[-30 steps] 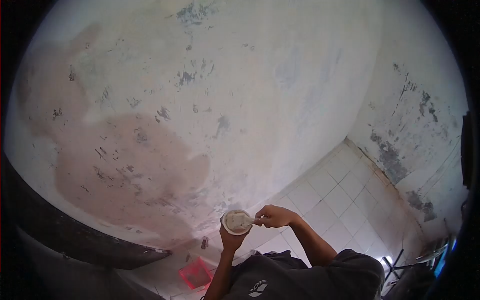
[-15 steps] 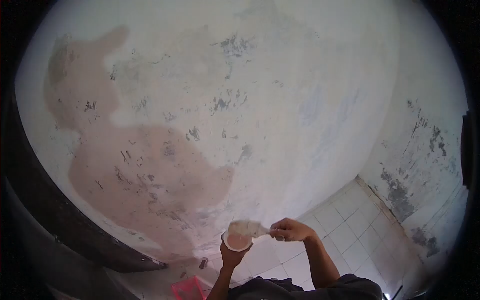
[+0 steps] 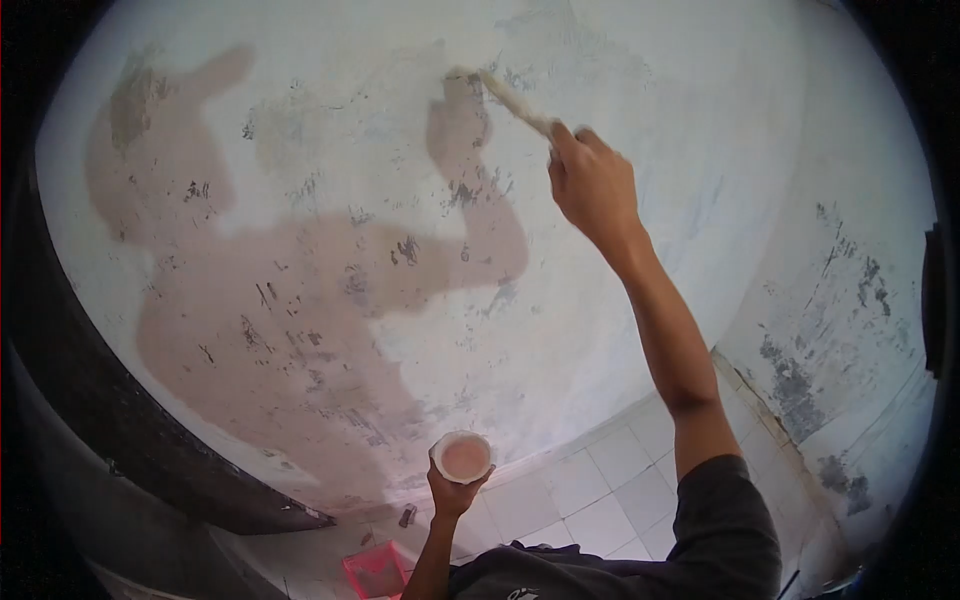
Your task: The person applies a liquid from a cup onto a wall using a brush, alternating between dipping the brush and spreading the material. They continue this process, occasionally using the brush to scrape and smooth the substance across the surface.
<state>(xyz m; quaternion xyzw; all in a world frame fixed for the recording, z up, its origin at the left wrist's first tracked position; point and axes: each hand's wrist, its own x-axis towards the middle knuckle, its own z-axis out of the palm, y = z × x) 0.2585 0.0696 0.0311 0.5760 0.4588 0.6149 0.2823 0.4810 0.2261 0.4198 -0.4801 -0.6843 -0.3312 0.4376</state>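
Note:
My right hand (image 3: 598, 190) is closed round the handle of a paintbrush (image 3: 512, 98), raised high in front of the wall (image 3: 600, 330). The brush's pale bristle end meets the wall near a dark peeled patch, beside the shadow of my hand. Low down, my left hand (image 3: 455, 492) grips a round white cup (image 3: 465, 457) from below and the side. Its rim faces me, and a pinkish-looking surface shows inside. The wall is whitish, with several grey scraped and flaked spots.
A pink basket (image 3: 377, 572) stands on the tiled floor (image 3: 575, 490) at the lower left. Close by lies a small dark object (image 3: 407, 515) I cannot identify. A dark band (image 3: 150, 440) edges the left side; another stained wall (image 3: 830, 300) meets the corner at right.
My right hand has lifted the paintbrush from over the cup up to the wall. The cup in my left hand has shifted slightly up and left.

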